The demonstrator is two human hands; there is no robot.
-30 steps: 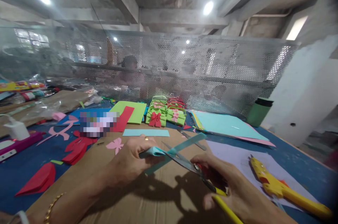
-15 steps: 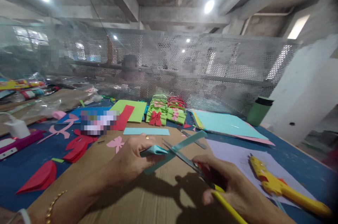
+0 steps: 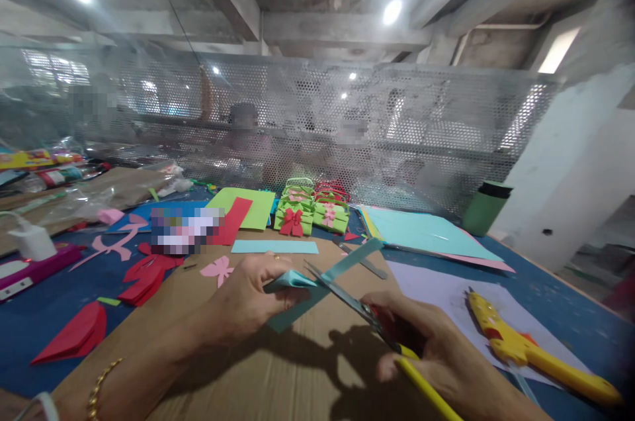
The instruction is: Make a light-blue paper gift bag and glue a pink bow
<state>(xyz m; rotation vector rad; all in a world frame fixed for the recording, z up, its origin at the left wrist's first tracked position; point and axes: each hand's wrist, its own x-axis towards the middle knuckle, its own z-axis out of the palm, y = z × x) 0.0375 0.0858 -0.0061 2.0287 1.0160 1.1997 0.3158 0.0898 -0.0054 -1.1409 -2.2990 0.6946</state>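
My left hand (image 3: 243,292) pinches a folded piece of light blue paper (image 3: 294,279) between thumb and fingers above the cardboard. A light blue strip (image 3: 354,258) slants up to the right from there, crossing the blades of the scissors (image 3: 350,298). Gripped in my right hand (image 3: 426,341) are those scissors, whose handle is yellow and red. Their blades point up and left, against the blue paper; how far apart they stand is hard to make out. Another light blue strip (image 3: 275,247) lies flat just beyond my left hand, with a pink paper bow (image 3: 218,269) beside it.
A yellow glue gun (image 3: 526,348) rests on a lilac sheet (image 3: 446,288) at the right. Small green paper bags with bows (image 3: 302,212) stand at the back. Red folded pieces (image 3: 74,335) lie left, coloured sheets (image 3: 426,232) and a green bottle (image 3: 486,209) back right.
The slanting light blue strip has shifted slightly down and left, and its lower part shows wider beneath the blades. Both hands stay in nearly the same place.
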